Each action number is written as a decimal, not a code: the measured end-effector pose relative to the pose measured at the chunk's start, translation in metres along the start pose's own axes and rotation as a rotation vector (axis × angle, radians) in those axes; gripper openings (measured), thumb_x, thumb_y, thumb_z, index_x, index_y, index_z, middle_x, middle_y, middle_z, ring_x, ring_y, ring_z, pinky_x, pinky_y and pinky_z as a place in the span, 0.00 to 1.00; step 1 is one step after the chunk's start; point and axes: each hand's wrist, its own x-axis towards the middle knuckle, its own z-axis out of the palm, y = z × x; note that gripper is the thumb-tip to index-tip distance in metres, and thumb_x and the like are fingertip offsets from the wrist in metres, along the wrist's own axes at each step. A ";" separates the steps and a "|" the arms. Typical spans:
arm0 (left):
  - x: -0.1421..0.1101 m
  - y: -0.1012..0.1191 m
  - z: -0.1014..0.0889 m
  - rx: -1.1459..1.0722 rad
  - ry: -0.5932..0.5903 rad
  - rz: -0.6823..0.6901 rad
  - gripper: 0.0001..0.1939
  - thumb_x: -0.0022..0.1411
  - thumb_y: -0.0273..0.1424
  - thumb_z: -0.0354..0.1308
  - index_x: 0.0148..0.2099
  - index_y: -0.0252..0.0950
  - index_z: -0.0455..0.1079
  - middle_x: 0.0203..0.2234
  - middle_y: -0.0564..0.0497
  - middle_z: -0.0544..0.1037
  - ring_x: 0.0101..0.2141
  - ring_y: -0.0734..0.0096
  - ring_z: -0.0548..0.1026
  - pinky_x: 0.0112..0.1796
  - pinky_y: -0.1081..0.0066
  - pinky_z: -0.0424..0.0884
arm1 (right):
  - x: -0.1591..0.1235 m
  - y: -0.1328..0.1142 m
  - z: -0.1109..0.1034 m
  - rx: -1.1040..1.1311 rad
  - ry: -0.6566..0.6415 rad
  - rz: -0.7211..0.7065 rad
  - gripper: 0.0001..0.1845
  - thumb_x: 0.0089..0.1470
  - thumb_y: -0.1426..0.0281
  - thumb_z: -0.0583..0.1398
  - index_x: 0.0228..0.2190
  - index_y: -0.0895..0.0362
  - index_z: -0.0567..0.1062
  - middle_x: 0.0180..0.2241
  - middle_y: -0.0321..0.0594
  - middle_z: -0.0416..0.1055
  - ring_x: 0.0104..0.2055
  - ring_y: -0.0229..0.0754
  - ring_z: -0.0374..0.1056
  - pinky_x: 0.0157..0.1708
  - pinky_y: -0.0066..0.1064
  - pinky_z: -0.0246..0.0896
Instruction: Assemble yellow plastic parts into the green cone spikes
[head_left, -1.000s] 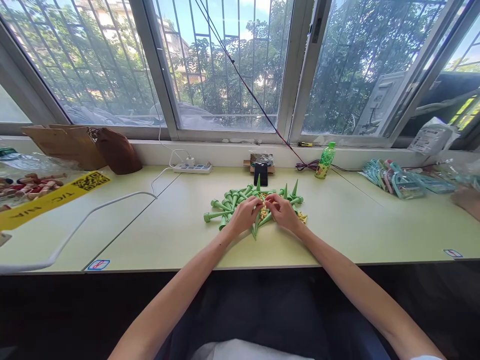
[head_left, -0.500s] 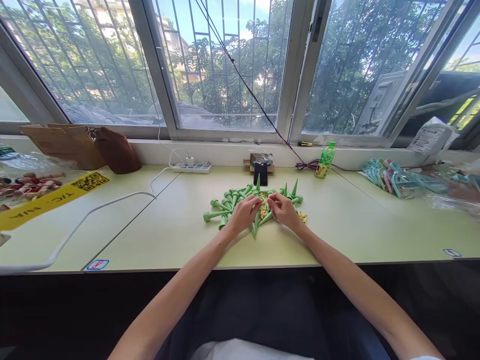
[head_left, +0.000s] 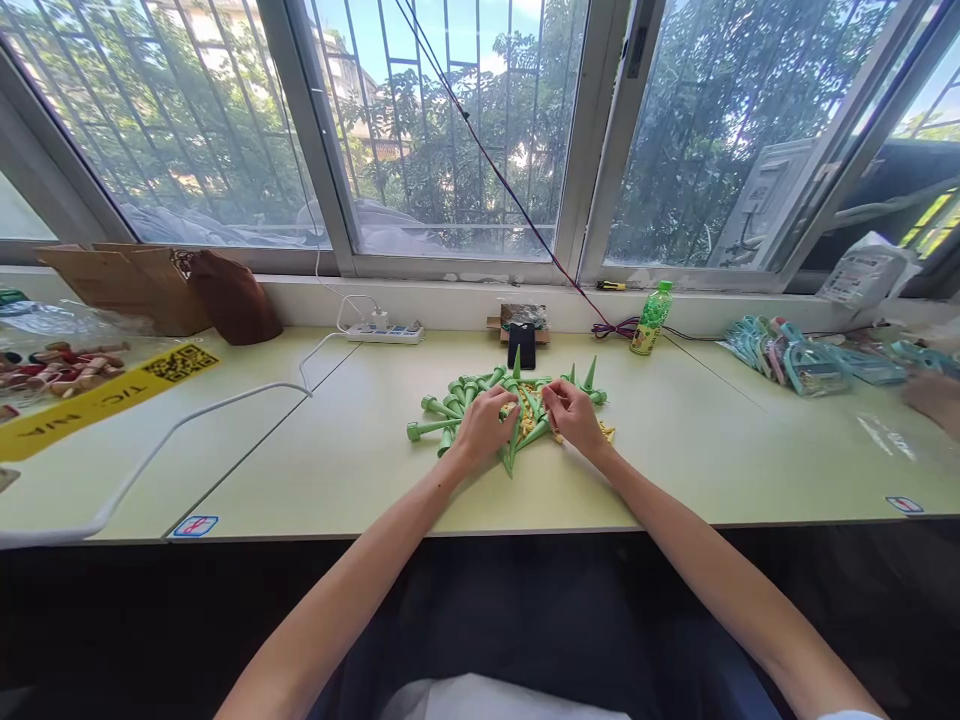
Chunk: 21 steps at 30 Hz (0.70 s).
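Observation:
A heap of green cone-shaped plastic spikes [head_left: 457, 405] lies on the pale green table [head_left: 360, 460], with small yellow pieces [head_left: 604, 432] mixed in. My left hand [head_left: 484, 425] rests over the heap's middle with fingers curled around a green spike. My right hand [head_left: 574, 415] is beside it, fingers pinched together on something small I cannot make out. Some spikes stand upright behind the hands.
A black phone [head_left: 521, 346] leans behind the heap. A green bottle [head_left: 650, 319], a power strip [head_left: 384, 333] with white cable, a brown pouch [head_left: 232, 297], cardboard, and teal packets [head_left: 795, 358] line the back. Another person's hand [head_left: 934, 398] shows at far right.
My hands have drawn slightly apart and lowered onto the heap. The other person's hand at far right has moved.

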 end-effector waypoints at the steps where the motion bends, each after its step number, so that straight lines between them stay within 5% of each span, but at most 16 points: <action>1: 0.000 0.000 0.000 0.009 -0.011 0.000 0.09 0.65 0.31 0.55 0.41 0.36 0.76 0.38 0.47 0.78 0.33 0.66 0.76 0.37 0.67 0.69 | 0.000 0.000 0.000 0.004 0.006 0.001 0.22 0.58 0.48 0.56 0.29 0.54 0.67 0.23 0.35 0.64 0.18 0.35 0.57 0.16 0.29 0.52; 21: -0.001 -0.005 0.004 0.136 -0.126 -0.040 0.08 0.63 0.34 0.57 0.41 0.37 0.74 0.39 0.43 0.76 0.36 0.58 0.76 0.35 0.63 0.70 | -0.002 -0.006 0.000 -0.002 -0.031 -0.005 0.16 0.55 0.55 0.60 0.35 0.56 0.72 0.32 0.41 0.72 0.20 0.35 0.62 0.16 0.27 0.54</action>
